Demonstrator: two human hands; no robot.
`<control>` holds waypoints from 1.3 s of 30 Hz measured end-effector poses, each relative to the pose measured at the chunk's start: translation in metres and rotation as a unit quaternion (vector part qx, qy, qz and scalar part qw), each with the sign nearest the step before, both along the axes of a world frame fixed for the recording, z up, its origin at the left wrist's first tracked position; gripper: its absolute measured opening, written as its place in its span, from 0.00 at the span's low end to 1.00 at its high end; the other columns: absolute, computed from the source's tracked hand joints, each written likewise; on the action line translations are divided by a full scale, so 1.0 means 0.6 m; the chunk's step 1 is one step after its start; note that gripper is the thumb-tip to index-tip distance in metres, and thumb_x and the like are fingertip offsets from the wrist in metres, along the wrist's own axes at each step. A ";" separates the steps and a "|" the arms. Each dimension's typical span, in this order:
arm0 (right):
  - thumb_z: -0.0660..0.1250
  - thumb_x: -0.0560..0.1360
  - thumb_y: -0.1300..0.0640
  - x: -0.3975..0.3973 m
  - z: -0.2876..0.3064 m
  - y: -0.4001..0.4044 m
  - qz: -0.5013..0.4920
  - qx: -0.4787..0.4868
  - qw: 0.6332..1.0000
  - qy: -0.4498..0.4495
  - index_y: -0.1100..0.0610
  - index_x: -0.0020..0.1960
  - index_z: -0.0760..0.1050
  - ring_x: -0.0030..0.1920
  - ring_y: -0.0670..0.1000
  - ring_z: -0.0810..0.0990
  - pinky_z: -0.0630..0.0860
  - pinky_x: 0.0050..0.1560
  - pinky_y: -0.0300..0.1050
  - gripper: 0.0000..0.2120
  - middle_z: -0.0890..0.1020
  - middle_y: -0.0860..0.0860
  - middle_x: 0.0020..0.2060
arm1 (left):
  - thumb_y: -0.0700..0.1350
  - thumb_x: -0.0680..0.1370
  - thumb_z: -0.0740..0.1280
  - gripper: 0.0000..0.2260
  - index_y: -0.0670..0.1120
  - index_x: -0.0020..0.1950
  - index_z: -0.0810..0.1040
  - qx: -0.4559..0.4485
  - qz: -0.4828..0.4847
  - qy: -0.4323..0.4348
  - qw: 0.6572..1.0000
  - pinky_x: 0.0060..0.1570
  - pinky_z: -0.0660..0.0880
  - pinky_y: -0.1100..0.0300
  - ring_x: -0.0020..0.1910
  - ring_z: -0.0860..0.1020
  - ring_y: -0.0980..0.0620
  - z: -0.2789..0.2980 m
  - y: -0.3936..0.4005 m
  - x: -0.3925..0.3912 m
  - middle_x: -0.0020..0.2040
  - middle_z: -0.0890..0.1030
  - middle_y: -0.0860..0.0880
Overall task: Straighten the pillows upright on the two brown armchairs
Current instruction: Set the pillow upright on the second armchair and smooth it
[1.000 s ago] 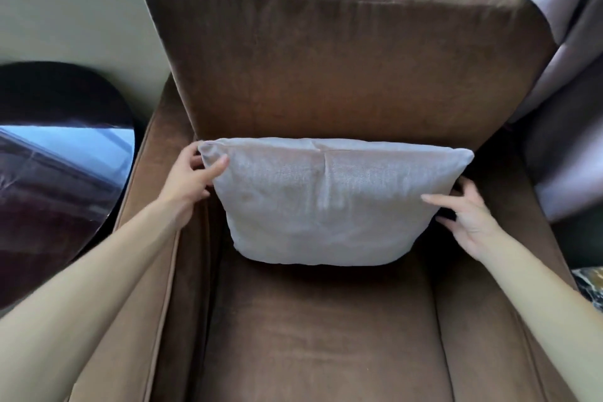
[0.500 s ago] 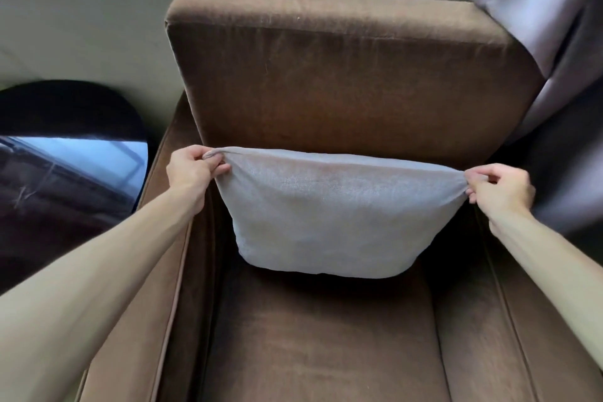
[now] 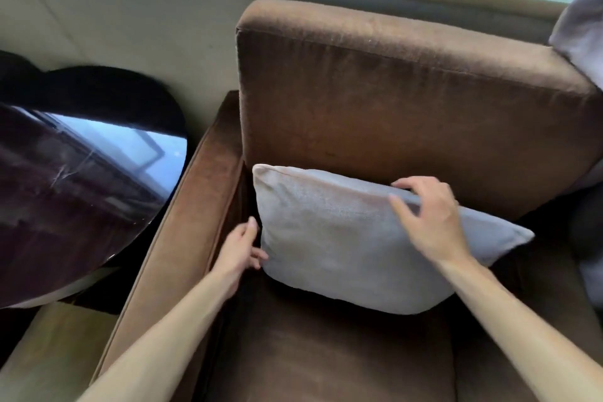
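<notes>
A grey pillow (image 3: 336, 238) stands upright on the seat of a brown armchair (image 3: 391, 114), leaning against its backrest. My left hand (image 3: 239, 248) is at the pillow's lower left edge, fingertips touching it, in the gap beside the left armrest. My right hand (image 3: 430, 222) rests over the pillow's top edge right of centre, fingers spread and curled on the fabric without a firm grip. Only one armchair is in view.
A dark glossy round table (image 3: 75, 179) stands left of the armchair's left armrest (image 3: 182, 222). Grey curtain fabric (image 3: 580, 26) hangs at the right edge. A pale wall and window sill run behind the chair.
Both hands have let go of the pillow's top corners. The left hand dropped to the lower left edge, the right moved inward onto the top edge. The view shifted left.
</notes>
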State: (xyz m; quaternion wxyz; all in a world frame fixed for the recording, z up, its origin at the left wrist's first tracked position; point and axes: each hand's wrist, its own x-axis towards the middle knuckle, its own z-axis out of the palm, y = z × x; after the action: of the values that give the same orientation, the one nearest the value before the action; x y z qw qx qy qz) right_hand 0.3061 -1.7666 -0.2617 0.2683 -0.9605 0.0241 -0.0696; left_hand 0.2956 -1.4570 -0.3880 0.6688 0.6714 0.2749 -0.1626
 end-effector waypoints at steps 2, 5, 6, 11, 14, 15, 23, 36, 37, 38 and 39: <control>0.64 0.75 0.44 0.027 -0.008 0.081 0.087 0.028 0.996 0.002 0.55 0.56 0.81 0.56 0.57 0.79 0.71 0.60 0.49 0.18 0.83 0.51 0.54 | 0.57 0.85 0.54 0.24 0.39 0.68 0.73 -0.011 -0.006 0.045 0.999 0.16 0.65 0.66 0.24 0.77 0.56 -0.043 -0.005 -0.021 0.51 0.82 0.42; 0.62 0.74 0.39 0.061 -0.014 0.184 0.151 0.034 0.988 0.016 0.53 0.59 0.79 0.59 0.54 0.78 0.74 0.60 0.55 0.23 0.82 0.48 0.57 | 0.59 0.85 0.50 0.25 0.45 0.74 0.69 -0.027 0.011 0.080 0.996 0.15 0.61 0.66 0.22 0.76 0.56 -0.101 0.000 -0.030 0.52 0.82 0.42; 0.62 0.74 0.38 0.072 -0.018 0.212 0.166 0.024 0.986 0.014 0.53 0.61 0.79 0.60 0.54 0.78 0.74 0.60 0.56 0.24 0.82 0.48 0.58 | 0.60 0.85 0.49 0.25 0.47 0.75 0.69 -0.030 0.016 0.085 0.996 0.16 0.60 0.66 0.21 0.75 0.56 -0.116 0.002 -0.030 0.50 0.83 0.42; 0.63 0.78 0.41 0.120 -0.055 0.302 0.194 -0.068 0.978 0.025 0.51 0.61 0.77 0.60 0.54 0.77 0.72 0.60 0.55 0.18 0.81 0.49 0.57 | 0.65 0.82 0.50 0.25 0.52 0.67 0.74 -0.097 0.037 0.074 0.992 0.21 0.67 0.64 0.23 0.73 0.51 -0.194 0.006 -0.004 0.32 0.82 0.48; 0.63 0.79 0.49 0.127 -0.082 0.304 0.170 -0.032 0.985 -0.004 0.53 0.42 0.77 0.45 0.54 0.79 0.73 0.51 0.54 0.11 0.80 0.47 0.38 | 0.62 0.84 0.48 0.28 0.44 0.65 0.78 -0.082 0.065 0.057 0.993 0.22 0.66 0.65 0.21 0.69 0.55 -0.250 -0.003 0.005 0.26 0.78 0.47; 0.65 0.78 0.51 0.126 -0.085 0.299 0.154 0.016 0.988 -0.007 0.54 0.37 0.75 0.41 0.53 0.78 0.73 0.47 0.54 0.12 0.78 0.47 0.33 | 0.60 0.84 0.48 0.28 0.42 0.63 0.78 -0.071 0.083 0.054 0.993 0.22 0.65 0.65 0.21 0.68 0.55 -0.265 -0.007 0.005 0.29 0.79 0.47; 0.70 0.74 0.63 0.124 -0.048 0.290 0.133 0.203 0.970 -0.022 0.61 0.38 0.81 0.38 0.50 0.77 0.70 0.39 0.37 0.07 0.81 0.52 0.32 | 0.63 0.83 0.48 0.31 0.41 0.55 0.82 -0.024 0.086 0.078 0.993 0.35 0.69 0.55 0.29 0.72 0.50 -0.312 -0.013 0.010 0.34 0.78 0.43; 0.74 0.67 0.36 0.083 -0.034 0.044 0.144 0.061 0.987 0.041 0.43 0.56 0.80 0.60 0.39 0.75 0.63 0.60 0.24 0.21 0.78 0.32 0.54 | 0.61 0.82 0.57 0.23 0.47 0.55 0.85 -0.132 -0.022 -0.196 0.971 0.53 0.76 0.56 0.50 0.84 0.51 0.034 -0.019 0.104 0.50 0.87 0.48; 0.72 0.65 0.32 0.069 -0.032 0.009 0.129 0.053 0.989 0.043 0.42 0.55 0.80 0.60 0.39 0.75 0.63 0.61 0.24 0.22 0.78 0.33 0.54 | 0.64 0.80 0.60 0.23 0.49 0.58 0.84 -0.101 -0.073 -0.243 0.962 0.58 0.76 0.56 0.55 0.83 0.51 0.074 -0.021 0.114 0.56 0.86 0.48; 0.70 0.64 0.28 0.055 -0.031 -0.023 0.113 0.046 0.991 0.051 0.40 0.53 0.79 0.60 0.39 0.74 0.63 0.61 0.25 0.24 0.78 0.33 0.54 | 0.65 0.76 0.64 0.23 0.52 0.61 0.83 -0.041 -0.131 -0.280 0.950 0.61 0.75 0.59 0.57 0.82 0.53 0.102 -0.022 0.124 0.59 0.85 0.52; 0.69 0.63 0.25 0.043 -0.031 -0.051 0.099 0.040 0.992 0.063 0.38 0.52 0.79 0.61 0.38 0.74 0.64 0.62 0.26 0.24 0.78 0.33 0.54 | 0.65 0.72 0.67 0.23 0.56 0.61 0.83 0.019 -0.188 -0.301 0.935 0.61 0.73 0.64 0.56 0.80 0.57 0.126 -0.021 0.134 0.59 0.84 0.58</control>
State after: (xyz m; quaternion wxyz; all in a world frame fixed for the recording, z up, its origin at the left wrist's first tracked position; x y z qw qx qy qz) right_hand 0.3319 -1.7973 -0.2801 0.3097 -0.9492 -0.0518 0.0192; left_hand 0.3760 -1.4694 -0.3126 0.6643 0.7410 -0.0676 -0.0707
